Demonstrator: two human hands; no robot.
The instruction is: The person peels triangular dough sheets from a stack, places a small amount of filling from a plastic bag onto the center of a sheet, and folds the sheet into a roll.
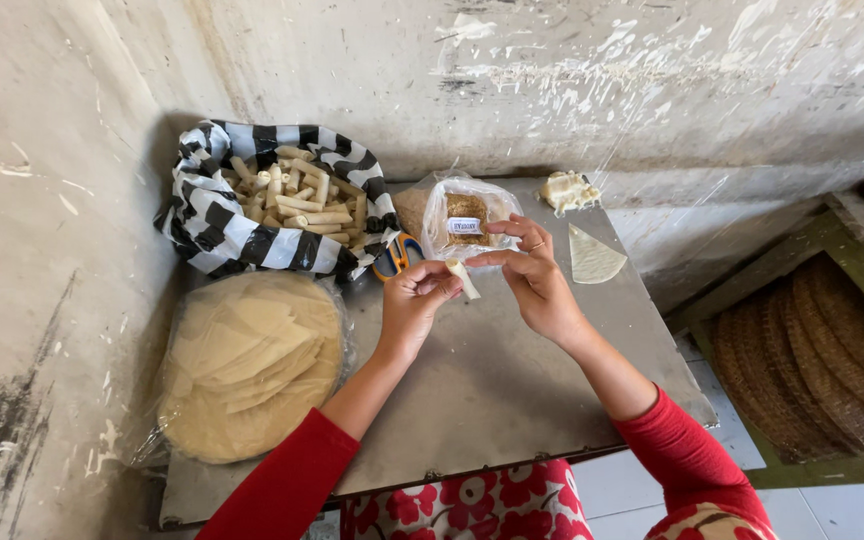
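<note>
Both my hands hold one small pale rolled wrapper (pixel 463 279) above the grey metal table (pixel 492 390). My left hand (pixel 414 298) pinches its lower end with curled fingers. My right hand (pixel 532 275) grips its upper side with thumb and fingertips; a ring shows on one finger. Just behind the roll lies a clear plastic bag of brown filling (pixel 467 215).
A black-and-white striped bag (pixel 222 230) full of finished rolls (pixel 302 200) sits at the back left. A stack of round pale wrappers (pixel 247 365) in plastic lies at the left. A cut wrapper piece (pixel 592 257), a pale lump (pixel 568 190), scissors with orange and blue handles (pixel 395 257) and woven trays (pixel 812 360) at the right.
</note>
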